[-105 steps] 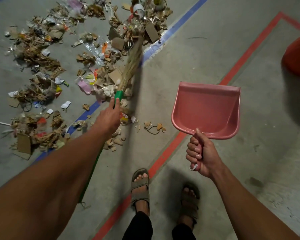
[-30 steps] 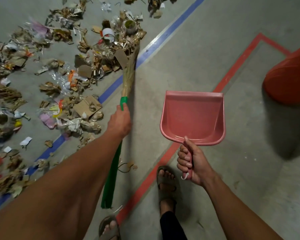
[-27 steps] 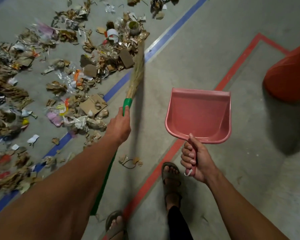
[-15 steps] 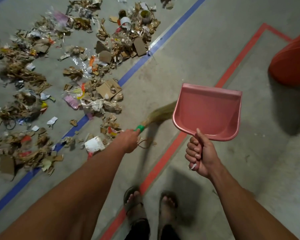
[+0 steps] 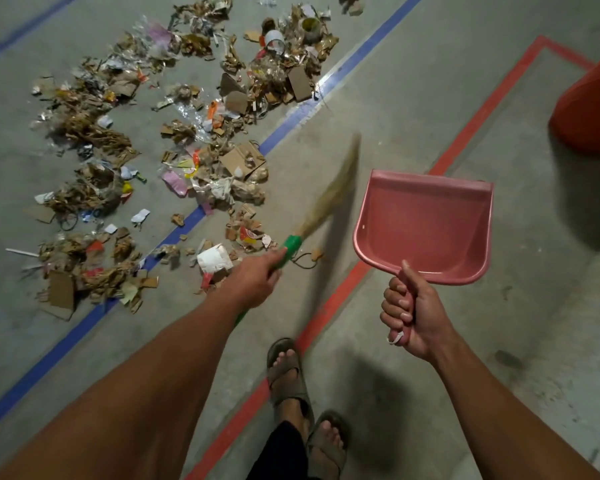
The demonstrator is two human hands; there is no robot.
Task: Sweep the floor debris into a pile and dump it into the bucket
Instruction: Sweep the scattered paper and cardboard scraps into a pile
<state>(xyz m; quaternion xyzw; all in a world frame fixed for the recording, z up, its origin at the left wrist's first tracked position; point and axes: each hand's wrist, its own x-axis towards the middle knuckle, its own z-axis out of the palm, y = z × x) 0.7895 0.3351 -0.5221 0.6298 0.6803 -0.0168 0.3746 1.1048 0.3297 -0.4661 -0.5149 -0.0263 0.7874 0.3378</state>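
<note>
Scattered debris (image 5: 194,150) of torn cardboard, paper and plastic covers the grey floor at upper left. My left hand (image 5: 255,280) grips the green handle of a straw broom (image 5: 329,197); its blurred bristles point up and right, just right of the debris edge. My right hand (image 5: 411,315) holds a pink dustpan (image 5: 425,225) by its handle, lifted above the floor with nothing in it. An orange bucket (image 5: 589,105) shows partly at the right edge.
A blue floor line (image 5: 284,133) runs diagonally through the debris, and a red line (image 5: 465,136) runs parallel to its right. My sandalled feet (image 5: 305,403) stand on the red line at the bottom. A small loop of cord (image 5: 305,261) lies near the broom.
The broom swung from pointing up into the debris, down and right, and now its bristles rise again toward upper right. The view shifted; my feet moved. The dustpan stayed held.
</note>
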